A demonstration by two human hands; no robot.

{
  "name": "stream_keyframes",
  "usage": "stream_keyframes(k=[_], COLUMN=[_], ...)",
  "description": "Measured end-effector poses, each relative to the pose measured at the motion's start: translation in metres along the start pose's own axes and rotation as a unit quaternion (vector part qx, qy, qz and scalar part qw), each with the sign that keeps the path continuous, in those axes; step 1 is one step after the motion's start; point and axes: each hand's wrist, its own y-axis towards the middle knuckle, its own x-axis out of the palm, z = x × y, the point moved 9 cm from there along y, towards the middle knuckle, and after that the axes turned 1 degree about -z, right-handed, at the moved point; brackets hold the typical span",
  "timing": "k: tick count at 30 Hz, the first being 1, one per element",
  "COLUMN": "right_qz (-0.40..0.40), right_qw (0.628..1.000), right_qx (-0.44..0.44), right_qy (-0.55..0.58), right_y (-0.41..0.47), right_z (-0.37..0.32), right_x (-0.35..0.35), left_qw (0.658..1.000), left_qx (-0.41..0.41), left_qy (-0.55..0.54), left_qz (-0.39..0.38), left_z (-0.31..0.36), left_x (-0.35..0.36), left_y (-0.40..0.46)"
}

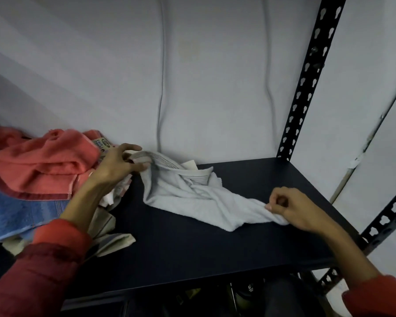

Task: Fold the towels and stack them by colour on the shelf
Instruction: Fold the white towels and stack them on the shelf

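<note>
A crumpled pale grey towel (188, 193) lies stretched across the dark shelf board (192, 255). My left hand (117, 165) grips its banded far-left corner, close to the wall. My right hand (290, 209) pinches the opposite corner near the board's right side. At the left sits a loose heap: a coral-red towel (44, 163) on top, a blue towel (14, 211) beneath it, and a cream towel (110, 236) under my left forearm.
A black slotted upright (306, 81) stands at the shelf's back right corner, and a slotted brace (384, 223) runs along the right edge. A pale wall with a thin cable (161, 88) closes the back. Dark objects lie below the front edge.
</note>
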Motion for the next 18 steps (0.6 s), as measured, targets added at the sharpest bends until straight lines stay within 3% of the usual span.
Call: stream_keyframes(k=[3, 5, 8, 10, 12, 18], right_qz=[0.049, 0.076, 0.048, 0.002, 0.001, 0.13], right_qw=[0.99, 0.98, 0.966, 0.976, 0.987, 0.977], right_qx=[-0.014, -0.011, 0.009, 0.014, 0.003, 0.014], right_qy=[0.128, 0.182, 0.253, 0.216, 0.16, 0.171], right_y=[-0.005, -0.003, 0.003, 0.006, 0.005, -0.008], right_z=[-0.014, -0.029, -0.045, -0.049, -0.045, -0.023], right_x=[-0.012, -0.019, -0.015, -0.003, -0.001, -0.041], left_qw=[0.996, 0.994, 0.98, 0.949, 0.924, 0.94], left_qx=[0.068, 0.094, 0.126, 0.122, 0.142, 0.196], left_qy=[-0.002, 0.008, 0.134, 0.236, 0.311, 0.232], left_qz=[0.052, 0.048, -0.076, -0.172, -0.173, -0.155], left_z=[0.021, 0.041, 0.06, 0.045, 0.029, 0.037], left_x=[0.014, 0.039, 0.11, 0.162, 0.181, 0.132], left_y=[-0.008, -0.016, -0.036, -0.053, -0.063, -0.054])
